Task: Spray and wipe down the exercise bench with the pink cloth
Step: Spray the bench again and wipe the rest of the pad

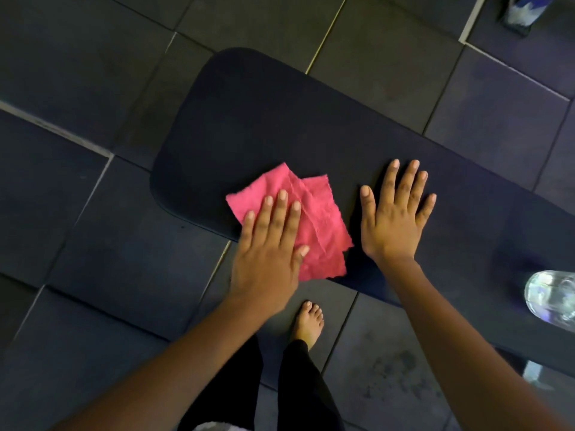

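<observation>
The black padded exercise bench (264,119) runs from the upper middle down to the right. A pink cloth (320,219), folded and rumpled, lies on the bench's near edge. My left hand (267,247) presses flat on the cloth's left part, fingers spread. My right hand (396,213) rests flat on the bare bench pad just right of the cloth, fingers apart, holding nothing. A clear bottle (550,297) stands on the bench at the right edge of view; its top is cut off.
Dark rubber floor tiles (93,244) surround the bench. My bare foot (308,325) stands on the floor just below the bench's near edge. A dark object with blue and white on it (519,14) sits on the floor at the top right.
</observation>
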`<state>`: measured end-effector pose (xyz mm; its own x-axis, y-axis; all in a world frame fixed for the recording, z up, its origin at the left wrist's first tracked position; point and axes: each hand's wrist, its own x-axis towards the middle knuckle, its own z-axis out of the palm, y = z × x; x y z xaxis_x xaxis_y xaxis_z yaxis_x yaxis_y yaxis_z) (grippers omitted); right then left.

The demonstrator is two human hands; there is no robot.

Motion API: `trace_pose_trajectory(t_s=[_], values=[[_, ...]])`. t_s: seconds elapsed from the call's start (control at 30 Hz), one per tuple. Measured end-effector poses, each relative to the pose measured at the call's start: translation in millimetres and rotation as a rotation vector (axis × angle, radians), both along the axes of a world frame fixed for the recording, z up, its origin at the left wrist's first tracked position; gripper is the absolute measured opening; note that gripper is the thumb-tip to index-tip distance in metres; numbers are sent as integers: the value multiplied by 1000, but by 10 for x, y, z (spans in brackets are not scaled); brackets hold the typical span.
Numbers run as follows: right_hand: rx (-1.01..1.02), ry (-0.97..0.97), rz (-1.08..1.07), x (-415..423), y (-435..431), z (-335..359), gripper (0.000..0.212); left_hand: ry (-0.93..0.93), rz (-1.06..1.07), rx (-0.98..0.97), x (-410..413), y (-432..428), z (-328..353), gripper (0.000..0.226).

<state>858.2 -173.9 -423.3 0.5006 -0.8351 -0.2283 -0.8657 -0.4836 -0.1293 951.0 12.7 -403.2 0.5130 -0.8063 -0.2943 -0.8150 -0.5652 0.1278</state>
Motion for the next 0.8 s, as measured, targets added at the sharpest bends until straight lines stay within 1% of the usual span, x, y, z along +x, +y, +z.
trace_pose_trajectory(t_s=[0.07,0.13,0.2,0.23,0.3,0.37,0.4,0.47,0.53,0.57,0.63,0.7,0.73,0.8], values=[[6,3,13,-11,-16,0,69,-23,51,-16,289,71,-35,63],[1,9,18,-14,-23,0,70,-62,190,-20,595,75,-58,61],[-14,1,15,-5,0,-6,70,-81,333,-23,658,11,-56,62],[-24,-5,10,-2,12,-12,70,-74,348,-13,567,-45,-56,63],[-35,-7,0,6,23,-23,70,-62,218,7,295,-102,-52,65],[-30,1,-9,1,18,-29,69,-50,39,2,339,-55,-64,64],[-27,4,-7,-3,15,-30,69,-46,19,0,538,-23,-66,62],[-30,1,4,-5,10,-29,69,-61,130,-24,960,2,-82,57],[-27,-3,5,-4,17,-20,68,-73,229,-24,1094,-22,-94,58],[-26,-2,6,1,22,-19,68,-84,207,-29,982,-50,-96,60],[-23,2,-2,7,25,-18,68,-91,7,-19,601,-38,-93,65],[-23,5,-15,-10,13,-8,67,-63,-165,7,534,81,-55,65],[-24,7,-14,-14,11,-7,68,-50,-175,3,670,112,-51,63],[-22,6,-6,-7,21,-9,68,-61,-73,-46,923,94,-59,60]])
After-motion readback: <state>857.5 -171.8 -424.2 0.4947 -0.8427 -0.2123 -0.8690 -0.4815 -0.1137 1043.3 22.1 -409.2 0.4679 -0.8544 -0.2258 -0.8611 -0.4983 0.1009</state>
